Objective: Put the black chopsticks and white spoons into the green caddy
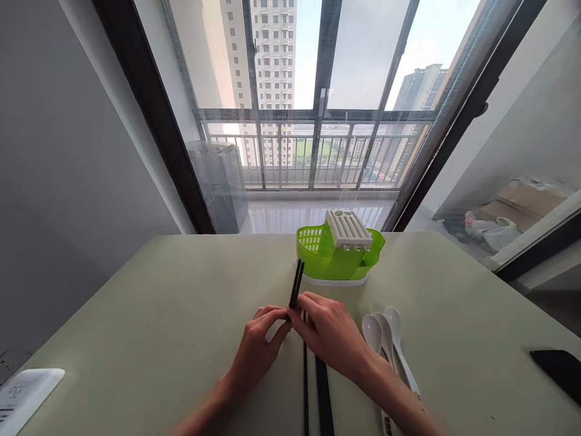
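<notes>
Black chopsticks [296, 284] (tilted), jutting beyond left grip [259, 340], right grip [330, 327]

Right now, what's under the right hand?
A wide black strip runs beneath the right hand. Its near part shows; its far end is covered, so I can't see it.

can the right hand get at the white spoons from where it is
Probably yes: the white spoons lie beside the right hand, bowls uncovered, though it holds black chopsticks and its forearm partly covers the handles.
</notes>
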Tool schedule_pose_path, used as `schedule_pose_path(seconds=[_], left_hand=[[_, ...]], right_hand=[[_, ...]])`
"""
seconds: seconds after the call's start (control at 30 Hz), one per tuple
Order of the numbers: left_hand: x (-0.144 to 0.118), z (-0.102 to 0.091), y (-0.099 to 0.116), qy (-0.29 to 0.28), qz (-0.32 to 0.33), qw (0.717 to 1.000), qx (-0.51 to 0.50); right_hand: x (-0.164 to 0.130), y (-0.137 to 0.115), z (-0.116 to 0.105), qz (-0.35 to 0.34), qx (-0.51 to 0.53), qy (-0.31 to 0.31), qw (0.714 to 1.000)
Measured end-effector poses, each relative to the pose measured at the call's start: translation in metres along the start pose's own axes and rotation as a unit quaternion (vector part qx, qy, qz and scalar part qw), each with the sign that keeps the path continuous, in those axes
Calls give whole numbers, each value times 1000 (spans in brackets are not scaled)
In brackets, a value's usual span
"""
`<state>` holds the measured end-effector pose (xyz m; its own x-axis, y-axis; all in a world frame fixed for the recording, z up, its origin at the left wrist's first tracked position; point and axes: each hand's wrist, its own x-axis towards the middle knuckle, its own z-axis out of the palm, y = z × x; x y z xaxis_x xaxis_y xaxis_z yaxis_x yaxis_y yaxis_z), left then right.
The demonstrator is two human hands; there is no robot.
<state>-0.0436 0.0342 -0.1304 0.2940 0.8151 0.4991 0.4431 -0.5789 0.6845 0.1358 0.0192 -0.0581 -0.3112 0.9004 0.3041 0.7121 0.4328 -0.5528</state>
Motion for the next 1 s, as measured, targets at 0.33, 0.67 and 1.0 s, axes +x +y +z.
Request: schedule_pose_path(seconds=[0.33,0.67,1.0], left_hand=[[4,-4,9,-30,-72,996,-30],[8,-4,8,-9,6,1000,-18],[2,-2,1,12,-89,995,-53]], right_hand=[[9,-9,-19,-22,70,68,995],[16,-35,-56,-89,88,99,987],[59,-23,-163,-64,80,360,927]])
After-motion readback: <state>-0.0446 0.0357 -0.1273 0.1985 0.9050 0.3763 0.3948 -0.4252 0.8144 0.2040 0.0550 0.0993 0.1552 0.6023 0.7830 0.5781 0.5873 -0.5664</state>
